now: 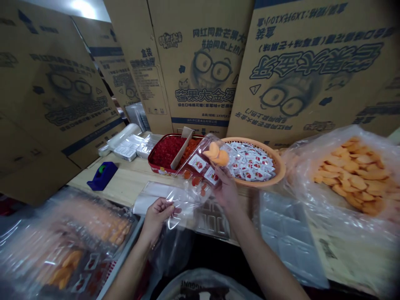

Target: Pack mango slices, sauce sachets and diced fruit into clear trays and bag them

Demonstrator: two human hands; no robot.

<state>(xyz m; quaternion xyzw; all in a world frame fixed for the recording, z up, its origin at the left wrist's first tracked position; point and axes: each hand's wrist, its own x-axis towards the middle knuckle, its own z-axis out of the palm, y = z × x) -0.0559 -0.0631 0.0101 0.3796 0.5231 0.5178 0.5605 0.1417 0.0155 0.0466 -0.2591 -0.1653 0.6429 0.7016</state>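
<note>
My right hand (225, 188) grips a clear plastic tray (202, 151) by its side, tilted above the table. The tray holds orange puffy pieces (216, 154), two white sachets (197, 163) with red prints, and small red-orange candies (196, 181) in its lower wells. With fingers pinched, my left hand (160, 214) holds the edge of a clear plastic bag (183, 204). The bag overlaps the tray's lower end; I cannot tell how far the tray sits inside it. Beneath lies a stack of clear bags (145, 200), along with an unfilled clear tray (213, 221).
Behind stand a red tin (156, 166) of red and orange candies, an orange basket (279, 166) of sachets and a blue tape dispenser (102, 176). A large bag of orange pieces (353, 175) lies right. Filled packs (71, 250) fill a crate at left. Cardboard cartons (200, 100) wall the back.
</note>
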